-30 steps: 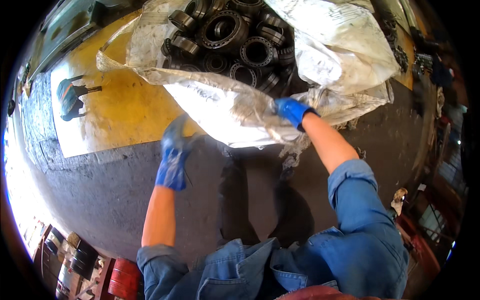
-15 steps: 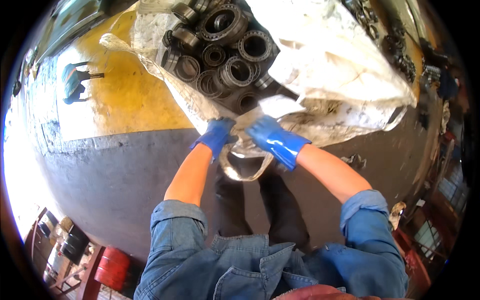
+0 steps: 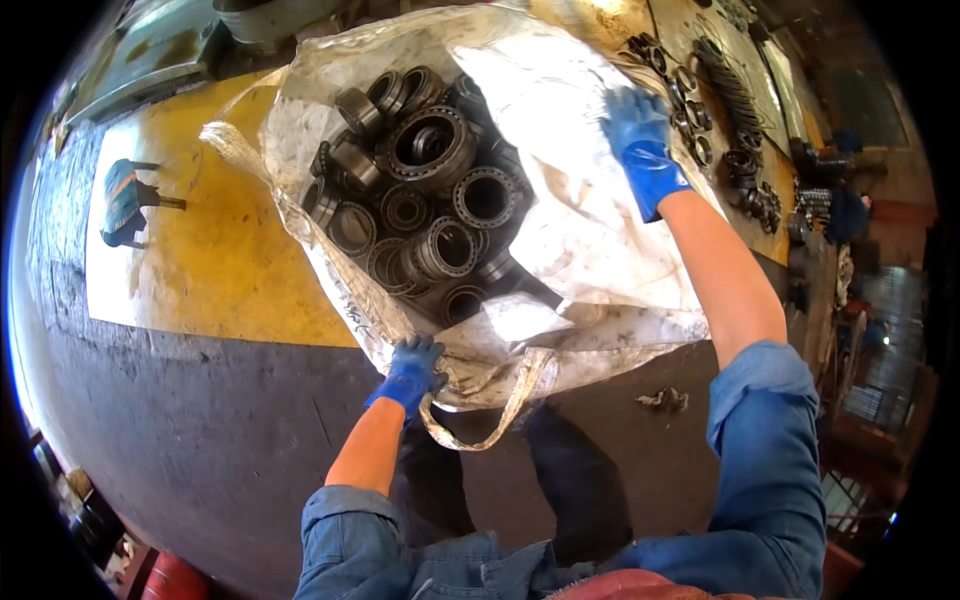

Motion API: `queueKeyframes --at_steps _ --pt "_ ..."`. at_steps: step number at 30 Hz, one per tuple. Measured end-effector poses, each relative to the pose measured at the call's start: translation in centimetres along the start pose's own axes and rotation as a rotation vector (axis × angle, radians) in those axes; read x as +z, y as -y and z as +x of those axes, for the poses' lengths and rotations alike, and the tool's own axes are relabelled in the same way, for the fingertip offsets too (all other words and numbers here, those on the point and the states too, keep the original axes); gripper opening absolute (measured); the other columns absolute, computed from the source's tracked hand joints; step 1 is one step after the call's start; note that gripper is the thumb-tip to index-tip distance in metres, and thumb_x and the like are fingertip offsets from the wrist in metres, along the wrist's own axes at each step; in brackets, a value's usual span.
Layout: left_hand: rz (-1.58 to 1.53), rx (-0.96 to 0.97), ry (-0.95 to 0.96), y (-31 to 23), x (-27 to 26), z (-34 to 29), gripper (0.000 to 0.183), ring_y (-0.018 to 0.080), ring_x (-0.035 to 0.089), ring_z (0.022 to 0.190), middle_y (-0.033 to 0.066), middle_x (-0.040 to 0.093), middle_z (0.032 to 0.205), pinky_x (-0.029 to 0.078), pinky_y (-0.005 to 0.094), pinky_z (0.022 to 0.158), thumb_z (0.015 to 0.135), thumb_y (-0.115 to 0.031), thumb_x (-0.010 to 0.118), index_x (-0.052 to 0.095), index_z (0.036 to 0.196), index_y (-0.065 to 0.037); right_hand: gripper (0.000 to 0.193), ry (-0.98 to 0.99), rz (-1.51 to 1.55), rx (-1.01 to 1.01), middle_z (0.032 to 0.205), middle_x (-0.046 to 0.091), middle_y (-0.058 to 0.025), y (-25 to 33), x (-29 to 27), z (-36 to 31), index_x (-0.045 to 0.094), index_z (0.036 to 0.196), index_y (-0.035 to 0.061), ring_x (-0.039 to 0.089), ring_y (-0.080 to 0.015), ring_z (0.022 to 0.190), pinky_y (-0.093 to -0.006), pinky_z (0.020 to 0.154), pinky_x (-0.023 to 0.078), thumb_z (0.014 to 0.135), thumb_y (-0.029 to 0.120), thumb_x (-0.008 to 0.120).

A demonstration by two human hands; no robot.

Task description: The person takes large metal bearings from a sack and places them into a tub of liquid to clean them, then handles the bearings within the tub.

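A big white woven sack (image 3: 590, 210) stands with its mouth folded wide. Inside it lies a heap of metal bearings (image 3: 485, 197), rings of several sizes. My left hand (image 3: 412, 365), in a blue rubber glove, closes over the sack's near left rim. Beside it a fabric loop handle (image 3: 505, 420) hangs down the near side. Across the sack, my right hand (image 3: 638, 130), gloved alike, rests on the right flap, fingers stretched out along its edge. A loose white flap (image 3: 520, 318) lies over part of the bearings.
Rows of bearing rings (image 3: 700, 115) lie on the floor at the far right. A yellow floor area (image 3: 250, 250) spreads to the left, with a small stool (image 3: 125, 203) on it. A red drum (image 3: 175, 578) stands at lower left. A crumpled rag (image 3: 664, 399) lies near right.
My right hand has moved from the near rim out to the sack's far right flap, which now lies spread more open. My left hand stays at the near rim. The view has shifted.
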State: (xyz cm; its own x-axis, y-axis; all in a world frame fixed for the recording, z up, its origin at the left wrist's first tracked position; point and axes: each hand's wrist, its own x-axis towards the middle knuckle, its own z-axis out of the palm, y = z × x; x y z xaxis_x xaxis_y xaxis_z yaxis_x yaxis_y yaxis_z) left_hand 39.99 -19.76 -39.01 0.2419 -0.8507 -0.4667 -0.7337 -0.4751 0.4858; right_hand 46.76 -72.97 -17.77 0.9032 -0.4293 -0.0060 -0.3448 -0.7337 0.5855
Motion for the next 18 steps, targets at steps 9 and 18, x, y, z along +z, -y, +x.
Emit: queueKeyframes --at_steps 9,18 --pt "-0.145 -0.038 -0.370 -1.4 1.6 2.3 0.061 0.0374 0.059 0.116 0.0166 0.064 0.124 0.045 0.0518 0.101 0.071 -0.031 0.078 0.062 0.125 -0.009 0.050 -0.568 0.423 -0.367 0.138 0.055 -0.0134 7.4 1.1 -6.7 0.057 0.132 0.0090 0.047 -0.0302 0.135 -0.0467 0.114 0.035 0.086 0.025 0.068" --pt "-0.054 -0.251 -0.175 -4.4 2.7 1.7 0.070 0.0416 0.051 0.133 0.0191 0.056 0.143 0.040 0.0547 0.110 0.072 -0.036 0.082 0.060 0.133 -0.011 0.052 0.070 -0.258 -0.221 0.149 0.042 -0.0140 4.3 11.4 -4.9 0.042 0.145 0.0042 0.038 -0.0279 0.142 -0.0441 0.119 0.033 0.101 0.032 0.047"
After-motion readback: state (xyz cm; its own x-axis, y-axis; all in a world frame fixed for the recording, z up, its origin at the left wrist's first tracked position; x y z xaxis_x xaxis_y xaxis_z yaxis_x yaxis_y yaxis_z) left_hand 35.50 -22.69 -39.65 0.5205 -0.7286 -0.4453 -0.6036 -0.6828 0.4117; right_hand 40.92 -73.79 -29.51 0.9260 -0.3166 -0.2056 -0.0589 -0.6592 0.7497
